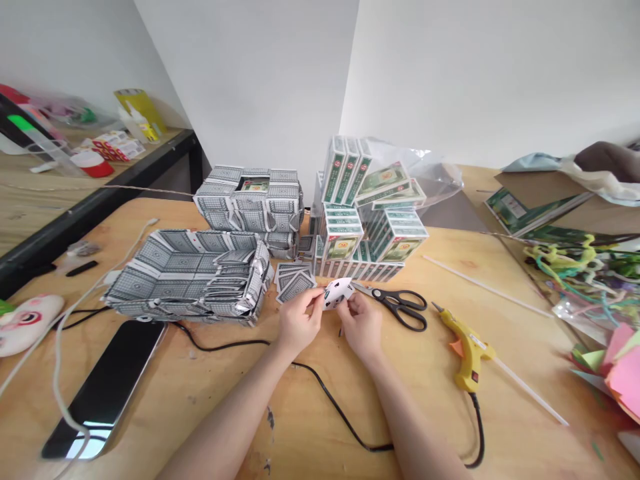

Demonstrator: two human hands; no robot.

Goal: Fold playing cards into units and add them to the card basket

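Between both hands, above the middle of the table, is a white playing card point(338, 291) with dark pips; whether there is more than one card I cannot tell. My left hand point(301, 319) pinches its left edge, and my right hand point(361, 323) grips the lower right side. Just behind them lies a small spread of loose playing cards point(295, 280), backs up. To the left sits an open box built from folded playing cards point(170, 273), with folded cards stacked at its right end. Black-handled scissors point(403, 305) lie right of my right hand, blades partly hidden.
Behind stand another card-built box point(250, 200) and stacked boxed decks point(350, 227). A yellow glue gun point(467, 350) with a clear stick lies at right. A phone point(110, 390) rests at left, and a black cable point(330, 397) crosses the table beneath my arms.
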